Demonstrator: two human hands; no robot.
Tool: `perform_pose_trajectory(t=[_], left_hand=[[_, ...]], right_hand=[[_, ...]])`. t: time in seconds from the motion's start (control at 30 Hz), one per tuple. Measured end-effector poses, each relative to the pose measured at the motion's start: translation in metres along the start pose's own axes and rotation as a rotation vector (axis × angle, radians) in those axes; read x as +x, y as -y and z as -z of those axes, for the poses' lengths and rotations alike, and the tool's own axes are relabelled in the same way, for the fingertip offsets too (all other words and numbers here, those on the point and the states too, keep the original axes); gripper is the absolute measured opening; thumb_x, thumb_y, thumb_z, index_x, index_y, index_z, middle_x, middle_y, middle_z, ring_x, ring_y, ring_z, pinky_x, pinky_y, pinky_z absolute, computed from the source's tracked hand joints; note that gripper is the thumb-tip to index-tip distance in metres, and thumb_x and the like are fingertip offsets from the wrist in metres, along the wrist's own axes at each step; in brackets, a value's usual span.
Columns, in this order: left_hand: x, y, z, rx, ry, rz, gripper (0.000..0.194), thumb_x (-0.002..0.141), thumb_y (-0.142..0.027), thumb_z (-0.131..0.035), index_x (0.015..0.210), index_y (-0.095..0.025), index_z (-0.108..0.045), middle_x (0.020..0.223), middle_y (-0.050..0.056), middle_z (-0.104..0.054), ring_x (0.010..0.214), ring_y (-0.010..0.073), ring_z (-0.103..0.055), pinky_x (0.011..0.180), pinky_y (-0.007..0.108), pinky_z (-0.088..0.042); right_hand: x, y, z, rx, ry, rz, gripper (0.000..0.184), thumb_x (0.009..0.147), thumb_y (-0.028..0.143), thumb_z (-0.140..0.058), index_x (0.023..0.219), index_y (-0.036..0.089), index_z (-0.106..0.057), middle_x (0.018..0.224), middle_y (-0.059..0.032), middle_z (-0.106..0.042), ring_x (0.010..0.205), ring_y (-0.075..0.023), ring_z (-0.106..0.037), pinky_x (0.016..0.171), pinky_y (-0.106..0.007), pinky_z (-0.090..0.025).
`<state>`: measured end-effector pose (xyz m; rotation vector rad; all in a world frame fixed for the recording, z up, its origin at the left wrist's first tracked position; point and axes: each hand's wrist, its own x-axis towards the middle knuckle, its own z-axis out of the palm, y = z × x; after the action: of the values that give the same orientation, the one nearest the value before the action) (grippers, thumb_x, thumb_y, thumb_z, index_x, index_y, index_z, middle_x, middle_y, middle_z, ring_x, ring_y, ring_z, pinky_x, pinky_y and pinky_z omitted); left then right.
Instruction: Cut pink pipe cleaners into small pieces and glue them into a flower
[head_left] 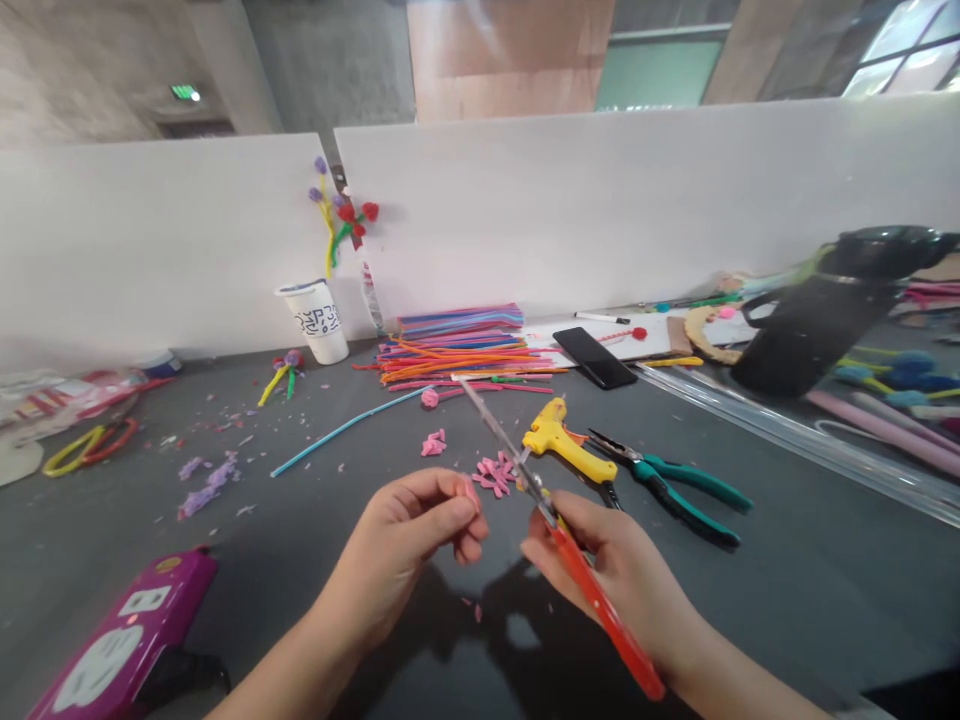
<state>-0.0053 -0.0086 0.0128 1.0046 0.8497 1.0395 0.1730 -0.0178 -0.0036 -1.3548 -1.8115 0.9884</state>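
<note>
My left hand (420,525) pinches a small pink piece of pipe cleaner (471,494) between thumb and fingertips. In my right hand (615,560) is a pair of scissors (592,590) with red handles, its blades pointing up and away to the left. How far the blades are parted is hard to make out. Just beyond my hands lies a small pile of cut pink pieces (495,474), with a pink cluster (433,443) left of it. Farther back, a pink ball on a stem (430,398) lies near a light blue pipe cleaner (352,430).
A yellow glue gun (566,445) and green-handled pliers (675,480) lie right of the pile. Behind are bundled pipe cleaners (457,350), a phone (594,357) and a paper cup (315,322). A black jug (817,310) stands at right, a purple box (127,640) at lower left.
</note>
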Motion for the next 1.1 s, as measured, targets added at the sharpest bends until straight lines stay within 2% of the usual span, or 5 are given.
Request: perform_pose_trajectory(t=[0.17, 0.33, 0.77, 0.9, 1.1], left_hand=[[0.003, 0.012, -0.004, 0.017, 0.152, 0.212, 0.012, 0.074, -0.022, -0.062, 0.069, -0.012, -0.061, 0.06, 0.002, -0.061, 0.048, 0.0072, -0.053, 0.05, 0.019, -0.04], [0.003, 0.015, -0.006, 0.069, 0.203, 0.293, 0.011, 0.073, -0.021, -0.062, 0.068, -0.011, -0.062, 0.059, 0.002, -0.06, 0.047, 0.0069, -0.051, 0.049, 0.019, -0.039], [0.002, 0.011, -0.009, 0.338, 0.129, 0.24, 0.005, 0.067, -0.013, -0.057, 0.065, -0.014, -0.062, 0.055, -0.001, -0.057, 0.047, 0.0084, -0.051, 0.049, 0.02, -0.04], [0.002, 0.008, -0.009, 0.271, 0.018, 0.159, 0.005, 0.067, -0.018, -0.062, 0.065, -0.013, -0.06, 0.054, -0.001, -0.056, 0.045, 0.0083, -0.049, 0.047, 0.02, -0.039], [0.002, -0.004, 0.0, 0.077, -0.138, -0.049, 0.008, 0.071, -0.02, -0.063, 0.067, -0.014, -0.061, 0.058, -0.001, -0.058, 0.051, 0.007, -0.049, 0.051, 0.017, -0.038]], right_hand=[[0.009, 0.006, -0.002, 0.358, 0.076, -0.154, 0.018, 0.076, 0.036, -0.048, 0.077, 0.019, -0.051, 0.047, 0.008, -0.045, 0.033, -0.0055, -0.037, 0.032, -0.016, -0.029], [0.012, 0.006, -0.002, 0.432, 0.178, -0.165, 0.009, 0.076, 0.027, -0.05, 0.073, 0.018, -0.05, 0.044, 0.0102, -0.045, 0.028, -0.0021, -0.032, 0.029, -0.013, -0.024], [0.007, 0.009, -0.004, 0.249, 0.131, -0.087, 0.009, 0.074, 0.023, -0.049, 0.069, 0.019, -0.044, 0.052, 0.007, -0.046, 0.035, -0.0037, -0.035, 0.032, -0.014, -0.028], [0.006, 0.007, 0.002, 0.188, 0.025, -0.051, 0.016, 0.078, 0.033, -0.044, 0.071, 0.019, -0.044, 0.052, 0.0068, -0.043, 0.036, -0.0056, -0.036, 0.035, -0.017, -0.03], [-0.002, 0.003, 0.006, -0.111, 0.1, 0.001, 0.03, 0.072, 0.039, -0.054, 0.061, 0.022, -0.033, 0.051, 0.0075, -0.036, 0.043, -0.0074, -0.032, 0.04, -0.019, -0.025]])
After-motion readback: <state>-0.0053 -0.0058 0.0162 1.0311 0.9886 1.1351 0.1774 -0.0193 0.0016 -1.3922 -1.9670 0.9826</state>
